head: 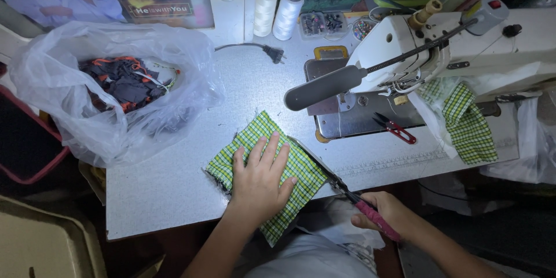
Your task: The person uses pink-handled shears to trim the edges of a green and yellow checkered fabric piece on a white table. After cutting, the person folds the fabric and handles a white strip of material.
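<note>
Green-and-white checked cloth (272, 165) lies folded at the near edge of the grey table (174, 185), one corner hanging over the edge toward the person's lap. The left hand (259, 180) lies flat on it with fingers spread wide, pressing it to the tabletop. The right hand (391, 214), just off the near edge to the right, is closed around the pink handle of a pair of scissors (341, 188), whose dark blades run up and left along the right edge of the cloth, touching it. Far and right of the cloth stands a white sewing machine (463, 40) with its metal bed plate (353, 119), and a grey lamp head (321, 88) on a black arm juts out over that plate, hanging above the space just beyond the cloth. Small red-handled snips (395, 129) rest on the plate's right part. A second piece of the same checked fabric (466, 121) drapes from the machine at the right, together with white material. To the left, well apart from the hands, sits a clear plastic bag (110, 87) holding dark scraps with orange trim. At the far edge stand two spools of white thread (278, 11), a small clear box of bits (324, 24), and a black plug (273, 53) on its cord lying loose on the table
</note>
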